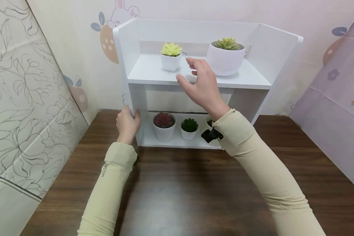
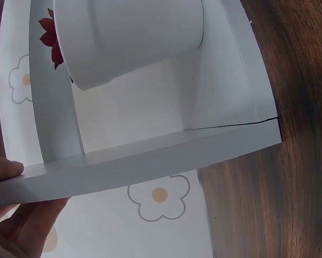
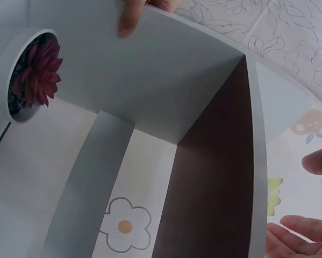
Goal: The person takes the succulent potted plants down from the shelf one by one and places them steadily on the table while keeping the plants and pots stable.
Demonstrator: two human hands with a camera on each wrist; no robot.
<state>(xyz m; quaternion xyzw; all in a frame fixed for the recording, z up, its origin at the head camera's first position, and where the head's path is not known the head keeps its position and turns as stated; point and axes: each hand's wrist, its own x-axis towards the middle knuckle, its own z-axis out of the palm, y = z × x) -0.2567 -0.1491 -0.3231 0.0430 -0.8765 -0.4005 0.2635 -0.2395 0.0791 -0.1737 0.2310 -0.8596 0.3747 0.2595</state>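
A white two-tier shelf (image 1: 153,76) stands upright on the table. My left hand (image 1: 127,124) grips its left side panel (image 2: 134,164), thumb on the inner face and fingers outside. Fingers apart and holding nothing, my right hand (image 1: 205,83) hovers at the front of the upper tier. Just left of its fingertips is a small yellow-green succulent in a square white pot (image 1: 170,62). Behind and right of it sits a larger green succulent in a round white pot (image 1: 224,62). The right wrist view shows this hand's thumb (image 3: 319,161) and fingers beside the upper board.
On the lower tier are a red succulent (image 1: 164,131) and a dark green succulent (image 1: 189,129), both in white pots. Another pot there is mostly hidden behind my right wrist. The dark wooden table (image 1: 171,193) extends in front; patterned walls enclose the back and sides.
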